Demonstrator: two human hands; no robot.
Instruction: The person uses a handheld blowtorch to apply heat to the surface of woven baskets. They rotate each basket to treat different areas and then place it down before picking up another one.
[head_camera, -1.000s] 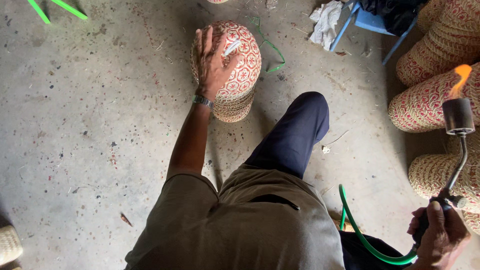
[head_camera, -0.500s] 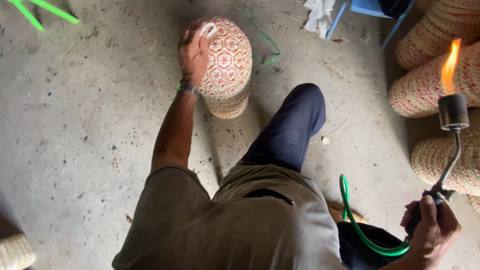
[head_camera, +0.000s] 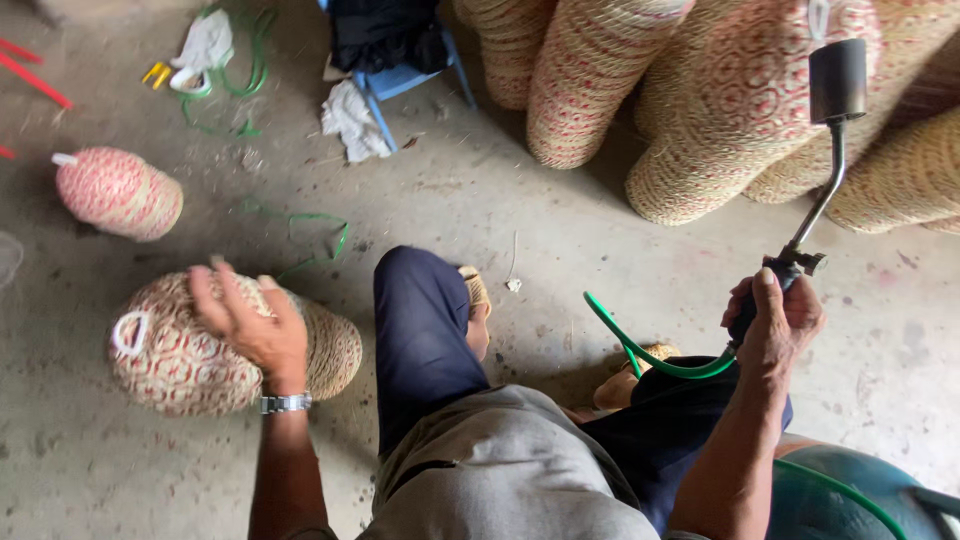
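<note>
Head view, looking down at a seated person on a concrete floor (head_camera: 560, 230). Left hand (head_camera: 250, 325): lower left of frame, fingers spread and pressed over the top of a woven basket (head_camera: 180, 360), red-and-straw patterned, lying on its side on the floor with a white loop at its left end. Right hand (head_camera: 775, 320): right of centre, clenched round the grip of a gas torch (head_camera: 820, 150) whose dark burner head points upward at upper right; no flame shows at the head. Green hose (head_camera: 650, 355): runs from the torch grip down across the lap. Second small basket (head_camera: 118, 193): upper left, well apart from the held one. Stacked large baskets (head_camera: 720, 110): upper right, just behind the burner head. Blue stool (head_camera: 400, 70) with dark cloth: top centre. Hazard, as a judgement: the burner head stands near the dry stacked weave, so scorching is possible if the torch is lit or hot; the hose across the lap could snag and jerk the torch.
</note>
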